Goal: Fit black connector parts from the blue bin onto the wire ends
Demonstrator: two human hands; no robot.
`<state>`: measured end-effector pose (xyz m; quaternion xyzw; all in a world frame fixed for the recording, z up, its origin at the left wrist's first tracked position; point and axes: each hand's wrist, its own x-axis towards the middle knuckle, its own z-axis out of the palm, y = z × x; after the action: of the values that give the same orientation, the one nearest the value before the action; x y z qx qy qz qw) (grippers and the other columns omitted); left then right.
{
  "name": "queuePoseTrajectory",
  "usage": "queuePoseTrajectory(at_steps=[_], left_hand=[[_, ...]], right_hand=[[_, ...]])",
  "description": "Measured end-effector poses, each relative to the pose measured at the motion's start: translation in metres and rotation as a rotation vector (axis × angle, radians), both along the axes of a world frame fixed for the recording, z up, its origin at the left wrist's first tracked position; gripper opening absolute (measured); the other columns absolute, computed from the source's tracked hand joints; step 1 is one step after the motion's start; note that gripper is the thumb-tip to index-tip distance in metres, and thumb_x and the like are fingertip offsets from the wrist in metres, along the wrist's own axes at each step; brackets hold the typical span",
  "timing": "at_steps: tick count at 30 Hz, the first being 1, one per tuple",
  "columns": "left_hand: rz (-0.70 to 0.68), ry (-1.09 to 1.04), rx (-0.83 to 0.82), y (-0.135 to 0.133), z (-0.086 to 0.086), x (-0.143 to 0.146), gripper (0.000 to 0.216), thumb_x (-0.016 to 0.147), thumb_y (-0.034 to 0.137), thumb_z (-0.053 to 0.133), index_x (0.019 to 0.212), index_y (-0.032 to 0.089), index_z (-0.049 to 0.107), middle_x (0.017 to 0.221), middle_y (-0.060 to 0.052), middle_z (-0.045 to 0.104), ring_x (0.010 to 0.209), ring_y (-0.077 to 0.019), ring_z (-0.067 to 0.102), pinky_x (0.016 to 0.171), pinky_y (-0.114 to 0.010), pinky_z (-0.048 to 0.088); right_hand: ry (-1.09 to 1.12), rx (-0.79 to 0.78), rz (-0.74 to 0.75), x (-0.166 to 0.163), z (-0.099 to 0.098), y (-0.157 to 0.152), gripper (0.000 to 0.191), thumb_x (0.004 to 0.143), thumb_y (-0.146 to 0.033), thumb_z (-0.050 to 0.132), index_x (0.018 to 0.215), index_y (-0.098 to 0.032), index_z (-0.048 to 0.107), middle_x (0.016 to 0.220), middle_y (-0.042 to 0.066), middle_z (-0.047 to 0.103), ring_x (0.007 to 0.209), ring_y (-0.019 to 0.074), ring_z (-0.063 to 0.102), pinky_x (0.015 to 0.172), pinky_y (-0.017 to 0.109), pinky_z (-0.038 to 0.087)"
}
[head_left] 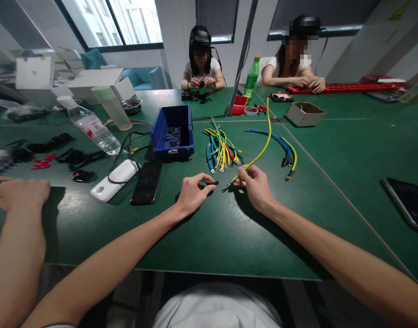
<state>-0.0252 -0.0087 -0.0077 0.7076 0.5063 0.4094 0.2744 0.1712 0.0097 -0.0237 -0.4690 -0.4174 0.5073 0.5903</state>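
Observation:
Between the thumb and fingers of my left hand (193, 193) is a small black sleeve (213, 183), pinched low over the table. My right hand (255, 186) grips a yellow-green cable (260, 155) close to its near end, where a metal ring terminal (225, 187) points toward the sleeve; a small gap separates the two. The cable's other end arches up and away. Just beyond my hands lies a loose bunch of short cables (222, 148) in yellow, green, blue and red with ring terminals. Right of it, several cables with black sleeves (288, 157) lie together.
A blue bin (172, 132) of black sleeves stands behind a black phone (146, 183) and a white power bank (116, 181). A water bottle (92, 125) leans left. Another person's arm (20, 228) rests at far left. Two people sit opposite. A cardboard box (305, 115) stands right.

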Motion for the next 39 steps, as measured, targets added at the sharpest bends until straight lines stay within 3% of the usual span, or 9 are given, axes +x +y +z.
queuePoseTrajectory(at_steps=[6,29,39], left_hand=[[-0.028,-0.011,0.006,-0.0006,0.0015,0.0002,0.008,0.072,0.02,0.072,0.079,0.016,0.068,0.081,-0.002,0.072,0.064,-0.0122,0.062,0.059,-0.024,0.049],[-0.077,0.017,-0.01,-0.0018,0.0005,0.0023,0.004,0.077,0.021,0.065,0.077,0.017,0.065,0.077,0.0,0.068,0.057,-0.0088,0.053,0.055,-0.022,0.041],[-0.126,0.006,0.018,-0.002,-0.0008,-0.0002,0.008,0.079,0.017,0.063,0.072,0.016,0.06,0.087,-0.002,0.071,0.075,-0.0136,0.063,0.064,-0.024,0.046]], right_hand=[[-0.028,0.017,-0.009,-0.0014,0.0025,-0.0026,0.03,0.072,-0.041,0.071,0.088,-0.022,0.052,0.066,-0.005,0.056,0.053,0.0104,0.058,0.054,0.026,0.053],[0.045,0.038,-0.025,-0.003,0.0061,-0.0041,0.036,0.069,-0.042,0.073,0.086,-0.021,0.05,0.071,-0.005,0.056,0.055,0.0109,0.06,0.057,0.029,0.056],[0.029,0.049,-0.066,-0.0056,0.007,-0.0054,0.035,0.068,-0.041,0.073,0.085,-0.021,0.049,0.075,-0.005,0.054,0.057,0.0102,0.058,0.059,0.03,0.056]])
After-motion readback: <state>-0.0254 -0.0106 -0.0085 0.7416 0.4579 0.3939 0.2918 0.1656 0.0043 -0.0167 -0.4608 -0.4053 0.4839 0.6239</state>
